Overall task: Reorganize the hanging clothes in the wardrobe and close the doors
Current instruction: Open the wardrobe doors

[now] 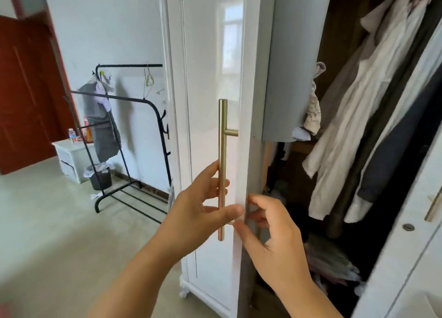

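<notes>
Far left of the frame, a red door [21,90], then a black clothes rack [134,135] with a grey garment [101,123] hanging on it, a small white cabinet [69,159] and a dark bin [100,177] at its foot. Centre frame, here's the action: the white wardrobe door [210,78] stands ajar, its outer face to the camera, glossy, with a window reflected in it. Its brass handle [223,169] is a long bar running straight up and down. The left hand [198,205] is right on it, fingers loosely curled behind the bar and thumb stretched across in front, a light hold, not a tight fist. Just to the right, the right hand [270,231] pinches the door's free edge low down, thumb on the front face, fingers wrapped round the back. Both hands sit at the lower half of the door, the left nearer the handle, the right on the edge, so the swing, I'd judge, goes toward the dark opening on the right. Right of frame, the hanging clothes [363,116], pale shirts and a dark jacket [401,147], slope inside the wardrobe, with a heap of folded fabric [332,260] below and a second white door [416,234] at the far right edge
</notes>
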Motion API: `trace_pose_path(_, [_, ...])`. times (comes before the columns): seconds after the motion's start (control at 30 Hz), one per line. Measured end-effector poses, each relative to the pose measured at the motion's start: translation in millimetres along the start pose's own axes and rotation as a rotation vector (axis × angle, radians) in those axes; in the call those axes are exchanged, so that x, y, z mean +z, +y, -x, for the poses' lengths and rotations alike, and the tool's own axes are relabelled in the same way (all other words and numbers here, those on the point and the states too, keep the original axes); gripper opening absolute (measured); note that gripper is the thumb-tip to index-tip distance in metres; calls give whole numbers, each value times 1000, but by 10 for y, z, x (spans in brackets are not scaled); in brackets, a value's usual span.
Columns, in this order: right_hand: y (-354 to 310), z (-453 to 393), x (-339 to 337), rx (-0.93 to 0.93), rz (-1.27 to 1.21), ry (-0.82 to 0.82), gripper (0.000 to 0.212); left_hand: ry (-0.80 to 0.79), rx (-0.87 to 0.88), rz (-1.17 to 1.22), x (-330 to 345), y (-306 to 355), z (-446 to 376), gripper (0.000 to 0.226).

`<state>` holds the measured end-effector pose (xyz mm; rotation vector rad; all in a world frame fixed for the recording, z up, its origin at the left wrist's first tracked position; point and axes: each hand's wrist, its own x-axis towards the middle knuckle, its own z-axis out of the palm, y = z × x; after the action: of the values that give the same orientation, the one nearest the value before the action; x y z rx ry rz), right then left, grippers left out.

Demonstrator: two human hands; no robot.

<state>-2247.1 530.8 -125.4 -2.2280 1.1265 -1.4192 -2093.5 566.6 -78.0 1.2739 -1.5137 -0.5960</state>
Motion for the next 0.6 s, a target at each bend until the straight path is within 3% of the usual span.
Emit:
trace_pose_path(0.3, [-176, -164, 509, -4, 55, -282, 65, 57, -12, -70, -629, -402, -251, 84])
trace_pose_path(0.6, [-223, -219, 612, -5, 85, -241, 64, 109, -38, 205, -907, -742, -359, 74])
